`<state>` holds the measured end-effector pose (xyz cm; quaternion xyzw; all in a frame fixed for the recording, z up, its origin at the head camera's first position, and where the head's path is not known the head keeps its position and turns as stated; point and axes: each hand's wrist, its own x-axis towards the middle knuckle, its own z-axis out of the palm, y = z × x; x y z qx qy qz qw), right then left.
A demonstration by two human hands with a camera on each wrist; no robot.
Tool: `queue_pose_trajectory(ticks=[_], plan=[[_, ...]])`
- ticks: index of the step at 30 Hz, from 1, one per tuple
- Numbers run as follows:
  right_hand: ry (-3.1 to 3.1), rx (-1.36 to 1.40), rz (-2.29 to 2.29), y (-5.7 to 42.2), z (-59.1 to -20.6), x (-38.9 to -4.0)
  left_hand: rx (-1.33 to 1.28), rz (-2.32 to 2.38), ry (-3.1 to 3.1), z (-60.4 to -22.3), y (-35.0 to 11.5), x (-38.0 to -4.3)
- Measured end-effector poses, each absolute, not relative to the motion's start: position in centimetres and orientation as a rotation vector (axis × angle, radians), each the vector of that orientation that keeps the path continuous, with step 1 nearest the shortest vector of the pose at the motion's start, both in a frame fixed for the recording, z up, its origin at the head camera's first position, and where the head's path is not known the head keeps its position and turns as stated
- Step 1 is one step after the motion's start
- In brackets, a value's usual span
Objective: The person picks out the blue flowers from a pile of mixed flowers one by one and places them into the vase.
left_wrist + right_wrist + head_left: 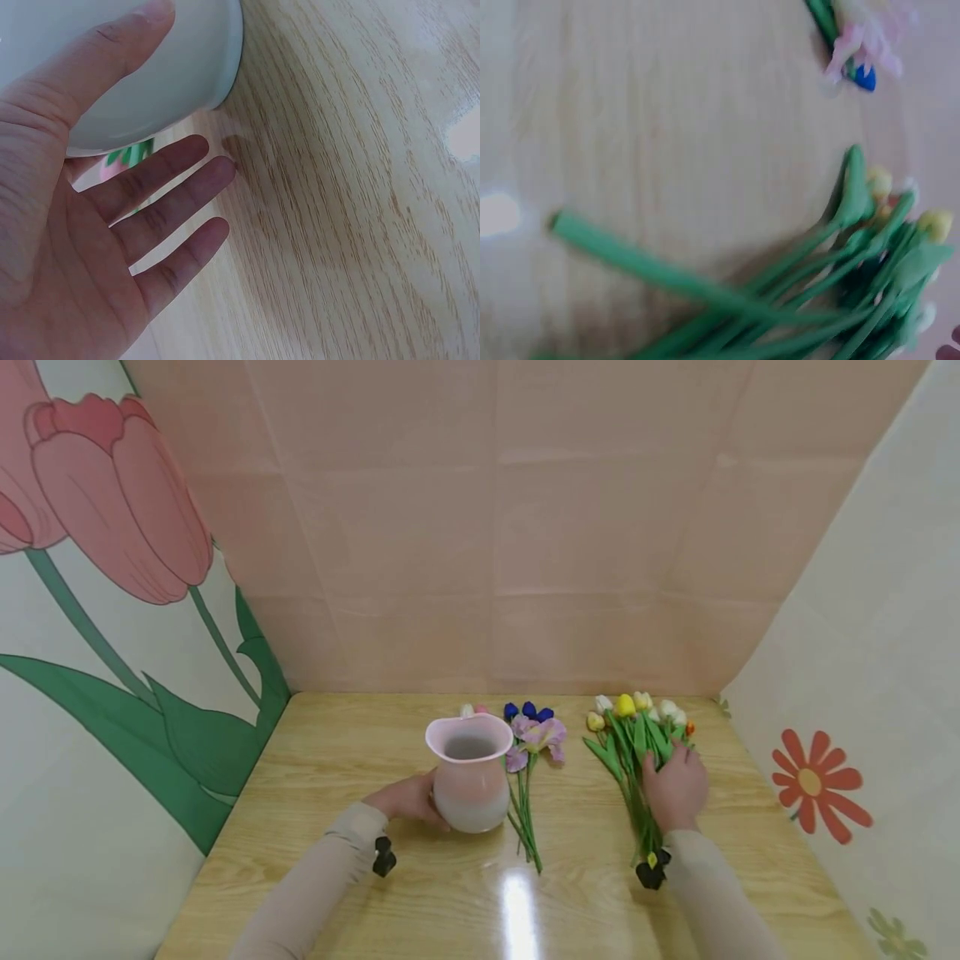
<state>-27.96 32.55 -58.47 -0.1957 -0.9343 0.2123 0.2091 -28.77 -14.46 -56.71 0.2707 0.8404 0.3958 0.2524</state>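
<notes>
A pink-and-white vase (pixel 471 789) with a flared rim stands upright in the middle of the table. My left hand (pixel 412 797) holds its left side; in the left wrist view the thumb (pixel 112 49) lies along the vase wall, the index finger is mostly hidden behind it, and the other fingers stretch out straight below. On the right, my right hand (pixel 677 785) rests over a bunch of artificial tulips (pixel 637 735) in white, yellow and orange with green stems. Only fingertips (pixel 949 352) show in the right wrist view; I cannot tell whether they pinch a stem.
Between vase and tulips lie pale purple irises (pixel 536 737) and dark blue tulips (pixel 528 710), stems toward me. A white and a pink bud (pixel 468 710) peek out behind the vase. Printed cloth walls (pixel 487 568) border the wooden table (pixel 345 752) at back and sides.
</notes>
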Motion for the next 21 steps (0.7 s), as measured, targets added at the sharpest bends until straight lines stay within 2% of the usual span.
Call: queue_pose_trajectory(ticks=[8,16,21], plan=[[-2.548,-0.291,0.553,28.8,-57.5,-28.9,0.755,1.079,2.286,-56.9,-14.5,-28.9],[-2.632,-0.029,0.504,22.9,-58.6,-27.9,0.749,1.074,2.281,-57.0,-14.5,-29.0],[-2.705,0.026,0.499,19.7,-59.8,-27.5,0.752,1.084,2.281,-57.1,-14.5,-29.0]])
